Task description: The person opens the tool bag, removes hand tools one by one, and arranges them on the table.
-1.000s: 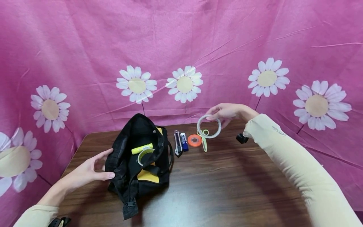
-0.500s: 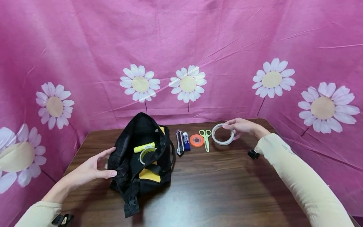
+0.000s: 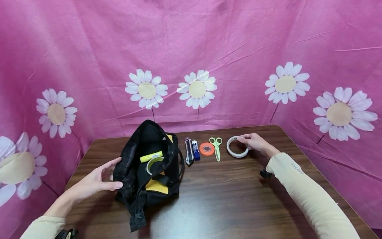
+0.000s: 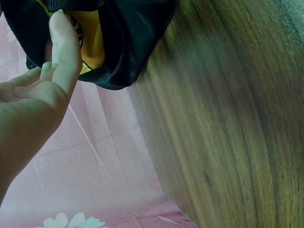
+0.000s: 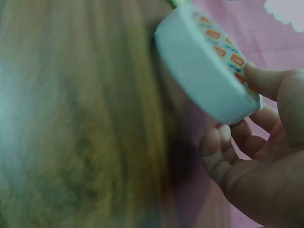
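My right hand (image 3: 256, 143) pinches the near-side rim of a roll of white tape (image 3: 229, 150), thumb on top, at the right end of a row of stationery. In the right wrist view the tape roll (image 5: 199, 71) lies flat, close over the table, with printed labels on its inner core. My left hand (image 3: 96, 179) grips the edge of a black and yellow bag (image 3: 126, 172), thumb on the near side. The bag's mouth gapes upward, showing a yellow tube-like stick (image 3: 151, 156) and a yellowish tape roll (image 3: 150, 166) inside. In the left wrist view the thumb (image 4: 64, 38) presses the bag's cloth.
Between bag and white tape lie a utility knife (image 3: 189, 151), a blue glue stick (image 3: 195, 150), an orange disc-shaped roll (image 3: 207, 149) and light green scissors (image 3: 216, 149) on the wooden table (image 3: 226, 199). A pink flowered cloth (image 3: 232, 49) hangs behind.
My right hand has carried the white tape roll rightward from above the scissors and lowered it to the table beside them. The left hand keeps its grip on the bag.
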A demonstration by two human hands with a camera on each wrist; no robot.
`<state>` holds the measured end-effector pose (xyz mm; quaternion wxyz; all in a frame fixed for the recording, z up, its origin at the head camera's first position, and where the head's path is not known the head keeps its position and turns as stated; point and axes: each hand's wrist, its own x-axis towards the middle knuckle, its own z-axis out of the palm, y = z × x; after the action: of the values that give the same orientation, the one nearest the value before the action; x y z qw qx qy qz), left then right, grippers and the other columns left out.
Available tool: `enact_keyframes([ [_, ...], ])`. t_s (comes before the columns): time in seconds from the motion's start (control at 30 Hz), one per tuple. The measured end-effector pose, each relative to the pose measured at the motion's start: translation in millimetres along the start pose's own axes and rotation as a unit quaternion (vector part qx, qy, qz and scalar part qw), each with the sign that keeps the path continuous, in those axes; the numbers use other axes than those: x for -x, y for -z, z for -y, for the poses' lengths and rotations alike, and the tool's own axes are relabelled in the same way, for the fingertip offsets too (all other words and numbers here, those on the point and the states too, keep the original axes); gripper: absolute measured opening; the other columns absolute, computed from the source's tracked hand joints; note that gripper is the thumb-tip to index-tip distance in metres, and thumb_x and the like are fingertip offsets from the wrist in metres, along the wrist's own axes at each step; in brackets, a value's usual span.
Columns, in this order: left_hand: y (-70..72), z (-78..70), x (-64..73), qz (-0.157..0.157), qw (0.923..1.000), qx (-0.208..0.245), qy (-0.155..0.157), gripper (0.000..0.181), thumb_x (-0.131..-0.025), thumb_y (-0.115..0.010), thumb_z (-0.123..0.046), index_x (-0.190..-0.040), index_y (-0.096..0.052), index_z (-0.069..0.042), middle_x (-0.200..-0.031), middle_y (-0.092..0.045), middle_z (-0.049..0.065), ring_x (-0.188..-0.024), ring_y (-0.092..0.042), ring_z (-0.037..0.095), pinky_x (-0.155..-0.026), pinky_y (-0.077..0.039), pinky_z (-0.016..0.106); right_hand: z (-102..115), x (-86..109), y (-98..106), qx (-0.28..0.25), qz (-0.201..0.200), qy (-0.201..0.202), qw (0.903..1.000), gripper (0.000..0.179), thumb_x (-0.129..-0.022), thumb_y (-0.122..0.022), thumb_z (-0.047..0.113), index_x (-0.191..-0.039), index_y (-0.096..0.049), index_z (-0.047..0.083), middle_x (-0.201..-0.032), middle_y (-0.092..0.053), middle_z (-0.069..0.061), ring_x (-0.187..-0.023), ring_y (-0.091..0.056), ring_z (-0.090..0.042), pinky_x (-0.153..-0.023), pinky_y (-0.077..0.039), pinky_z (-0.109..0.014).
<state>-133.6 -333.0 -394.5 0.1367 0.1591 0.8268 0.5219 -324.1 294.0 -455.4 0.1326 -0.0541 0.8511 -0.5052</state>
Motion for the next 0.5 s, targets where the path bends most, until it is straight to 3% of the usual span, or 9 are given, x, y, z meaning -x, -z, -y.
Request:
enact_keyframes([
  [0.07,-1.6,1.8,0.3,0.002,1.0000,0.007,0.000,0.086,-0.093,-0.071,-0.006,-0.159,-0.016,0.003,-0.136,-0.047,0.032,-0.102,-0.064,0.015,-0.078,-0.058,0.037,-5.7,-2.0,-1.4,0.020,-0.016,0.000,0.9997,0.050,-0.102,-0.064,0.035,-0.127,-0.064,-0.008,-0.072,-0.051,0.003,-0.059,-0.043,-0.007,-0.057,-0.037,-0.025],
  [0.27,-4.3,4.8,0.0,0.004,0.9998,0.020,-0.003,0.086,-0.093,-0.071,-0.004,-0.158,-0.016,0.006,-0.139,-0.044,0.036,-0.106,-0.063,0.013,-0.078,-0.059,0.040,-10.5,-4.5,-6.6,0.081,-0.028,0.002,0.9963,0.045,-0.101,-0.064,0.036,-0.121,-0.069,-0.004,-0.094,-0.067,-0.003,-0.081,-0.051,-0.012,-0.070,-0.041,-0.027],
  [0.5,-4.2,5.7,-2.8,0.003,0.9996,0.023,-0.013,0.084,-0.093,-0.069,-0.002,-0.158,-0.016,0.007,-0.139,-0.044,0.037,-0.108,-0.062,0.011,-0.078,-0.059,0.041,-3.7,-8.7,-10.8,0.065,0.000,0.009,0.9978,0.037,-0.101,-0.065,0.026,-0.119,-0.067,-0.006,-0.084,-0.064,-0.004,-0.079,-0.056,-0.015,-0.072,-0.046,-0.030],
])
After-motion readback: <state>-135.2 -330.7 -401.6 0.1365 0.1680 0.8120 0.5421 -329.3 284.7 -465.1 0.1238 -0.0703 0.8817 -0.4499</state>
